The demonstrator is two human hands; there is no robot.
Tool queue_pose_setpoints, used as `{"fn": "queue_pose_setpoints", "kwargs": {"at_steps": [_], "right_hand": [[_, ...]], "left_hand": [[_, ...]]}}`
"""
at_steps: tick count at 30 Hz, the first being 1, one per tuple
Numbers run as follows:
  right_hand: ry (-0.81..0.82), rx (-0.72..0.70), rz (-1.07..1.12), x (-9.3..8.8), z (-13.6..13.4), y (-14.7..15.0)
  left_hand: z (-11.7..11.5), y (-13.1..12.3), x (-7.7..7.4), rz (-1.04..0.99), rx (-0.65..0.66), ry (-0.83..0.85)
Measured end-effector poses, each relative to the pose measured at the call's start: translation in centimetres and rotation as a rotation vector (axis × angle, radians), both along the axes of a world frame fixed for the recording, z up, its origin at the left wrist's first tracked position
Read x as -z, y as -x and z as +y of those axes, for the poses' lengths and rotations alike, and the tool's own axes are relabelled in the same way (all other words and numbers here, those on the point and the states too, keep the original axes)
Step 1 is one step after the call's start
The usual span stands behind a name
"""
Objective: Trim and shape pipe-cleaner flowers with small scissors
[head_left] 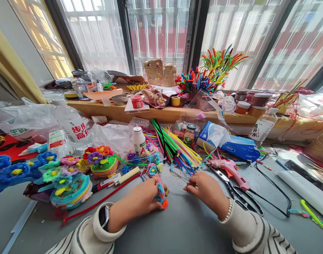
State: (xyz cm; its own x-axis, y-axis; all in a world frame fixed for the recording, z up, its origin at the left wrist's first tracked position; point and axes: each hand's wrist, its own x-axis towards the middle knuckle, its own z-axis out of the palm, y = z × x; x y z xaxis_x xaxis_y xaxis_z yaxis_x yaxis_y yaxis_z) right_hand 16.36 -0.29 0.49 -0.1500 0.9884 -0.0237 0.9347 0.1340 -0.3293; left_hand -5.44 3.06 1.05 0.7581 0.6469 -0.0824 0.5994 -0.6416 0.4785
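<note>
My left hand (142, 194) is closed around a small piece made of coloured pipe cleaners (160, 190), with pink, blue and orange parts showing past the fingers. My right hand (207, 192) has its fingers bent together at a thin metal tool with a loop, which looks like small scissors (180, 175); the fingers hide part of it. Behind both hands lies a loose bundle of pipe cleaners (172, 144) in green, yellow, blue and pink. Just beyond my left hand are small pipe-cleaner flowers (152, 168).
Right of my right hand lie large black-handled scissors (234, 192) and a pink glue gun (230, 169) with its cord. Pipe-cleaner flower cakes (71, 192), a red pipe cleaner (98, 203) and a white bottle (138, 141) stand left. Tissue packs (237, 146) and a jar (189, 135) sit behind.
</note>
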Motion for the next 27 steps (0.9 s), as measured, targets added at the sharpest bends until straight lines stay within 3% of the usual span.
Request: {"fn": "queue_pose_setpoints", "kwargs": {"at_steps": [5, 9, 14, 23, 27], "right_hand": [[0.102, 0.008, -0.321, -2.1, -1.1, -0.1], [0.107, -0.071, -0.321, -2.3, -1.3, -0.2], [0.154, 0.106, -0.385, -2.5, -0.8, 0.1], [0.183, 0.22, -0.427, -3.1, -0.2, 0.5], [0.187, 0.214, -0.407, -3.1, -0.1, 0.4]], "left_hand": [[0.3, -1.4, 0.7, -0.09, -0.01, 0.01], [0.2, -1.6, 1.0, -0.147, -0.052, -0.005], [-0.6, -2.5, 1.6, -0.13, -0.049, -0.086], [0.2, -4.2, 2.6, -0.194, -0.112, -0.155], [0.5, -5.5, 2.5, -0.128, -0.061, -0.155]]}}
